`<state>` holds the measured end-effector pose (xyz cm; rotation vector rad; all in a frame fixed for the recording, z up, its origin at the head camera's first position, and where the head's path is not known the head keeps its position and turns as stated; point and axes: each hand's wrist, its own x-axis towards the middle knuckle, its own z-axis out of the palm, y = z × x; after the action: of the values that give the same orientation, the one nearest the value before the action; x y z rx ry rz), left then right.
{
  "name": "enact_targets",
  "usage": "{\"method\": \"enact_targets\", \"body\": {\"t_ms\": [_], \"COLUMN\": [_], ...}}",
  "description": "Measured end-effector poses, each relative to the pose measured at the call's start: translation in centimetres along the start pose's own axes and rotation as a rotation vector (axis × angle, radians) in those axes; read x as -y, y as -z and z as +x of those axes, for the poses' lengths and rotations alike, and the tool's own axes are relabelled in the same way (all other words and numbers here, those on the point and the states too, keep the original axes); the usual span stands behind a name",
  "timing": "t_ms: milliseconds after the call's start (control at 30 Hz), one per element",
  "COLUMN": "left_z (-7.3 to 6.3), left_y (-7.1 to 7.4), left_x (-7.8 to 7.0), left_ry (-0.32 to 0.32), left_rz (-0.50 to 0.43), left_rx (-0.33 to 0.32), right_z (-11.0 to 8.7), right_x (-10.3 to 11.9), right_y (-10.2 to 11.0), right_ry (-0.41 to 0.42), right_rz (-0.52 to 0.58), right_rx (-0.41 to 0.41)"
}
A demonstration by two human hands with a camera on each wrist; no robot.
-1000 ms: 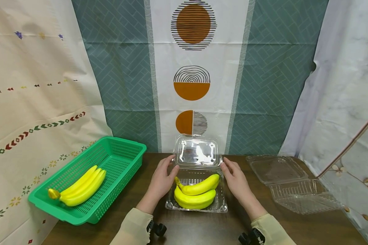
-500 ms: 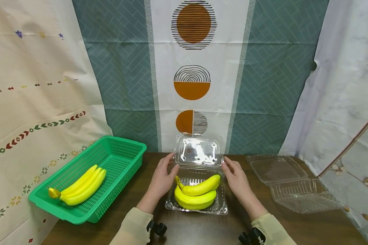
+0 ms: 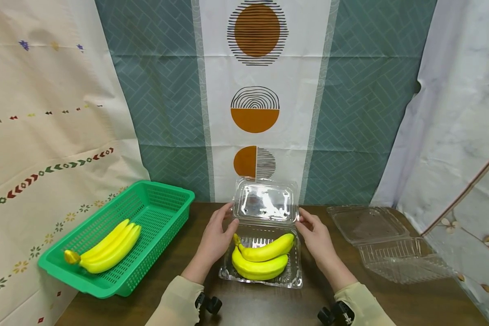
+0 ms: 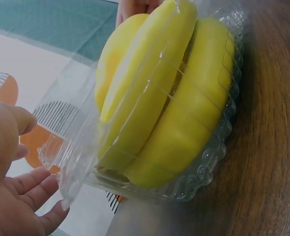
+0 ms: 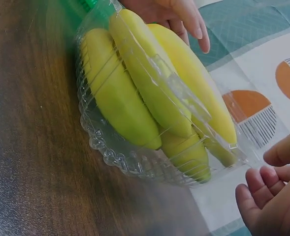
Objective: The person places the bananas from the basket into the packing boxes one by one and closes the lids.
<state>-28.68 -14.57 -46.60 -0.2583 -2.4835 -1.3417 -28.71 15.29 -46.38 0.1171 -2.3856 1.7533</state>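
Note:
A clear plastic clamshell box (image 3: 269, 284) stands in front of me, its lid (image 3: 265, 201) raised at the back. Inside lies a bunch of yellow bananas (image 3: 261, 270), stem end to the left. My left hand (image 3: 215, 237) is at the box's left side; in the left wrist view its loosely bent fingers (image 4: 36, 184) touch the plastic edge by the lid. On the opposite side is my right hand (image 3: 317, 237). Its relaxed fingers (image 5: 257, 189) are right at the lid's edge in the right wrist view. Neither thumb closes round the plastic.
To the left, a green plastic basket (image 3: 178, 222) holds another bunch of bananas (image 3: 107, 249). A second clear clamshell box (image 3: 403, 260) lies unfolded on the brown table (image 3: 261, 310) at the right. Patterned cloths (image 3: 346, 99) hang behind and on both sides.
The box has shifted very slightly, its front right corner coming a little nearer me and the lid edging right. My right hand has moved slightly right; my left hand is almost unchanged.

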Motion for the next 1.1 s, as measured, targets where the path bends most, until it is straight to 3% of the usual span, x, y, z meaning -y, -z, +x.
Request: {"method": "enact_targets", "body": {"t_ms": [333,733,1100], "left_z": [0.01,0.05,0.03], "left_y": [0.02,0.12,0.21], "left_x": [0.05,-0.02,-0.06], "left_ry": [-0.004,0.016,0.032], "left_rz": [0.002,-0.008,-0.031], "left_rx": [-0.008,-0.002,0.005], "right_z": [0.17,0.33,0.27], "right_x": [-0.30,-0.60,-0.78], "right_y": [0.00,-0.13,-0.35], "right_ry": [0.033,0.011,0.059], "right_rz": [-0.002,-0.013,-0.088], "right_rx": [-0.020,-0.032,-0.043]}}
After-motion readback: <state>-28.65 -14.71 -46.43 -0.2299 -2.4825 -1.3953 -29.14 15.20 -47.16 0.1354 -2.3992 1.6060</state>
